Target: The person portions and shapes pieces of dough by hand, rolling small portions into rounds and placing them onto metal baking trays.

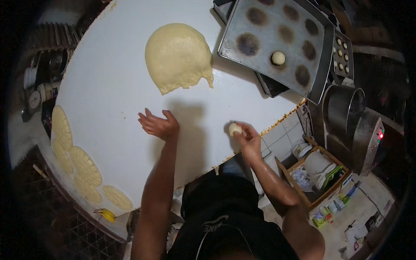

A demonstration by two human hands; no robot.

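Note:
Near the table's front edge, my right hand (248,138) pinches a small pale dough ball (235,129) between thumb and fingers. My left hand (158,125) hovers over the white table (117,143), its fingers spread with nothing in them. Beyond it lies a large slab of yellowish dough (178,56), with a torn, ragged near edge. A metal baking tray (268,39) with dark round scorch marks sits at the far right. One dough ball (277,58) rests on that tray.
Flat patterned dough rounds (86,167) lie along the table's left edge, near a yellow object (105,215). At right stand a metal machine (346,108) with a red light and a wooden drawer (323,201) of containers. A smaller tray (343,54) holds several dough balls.

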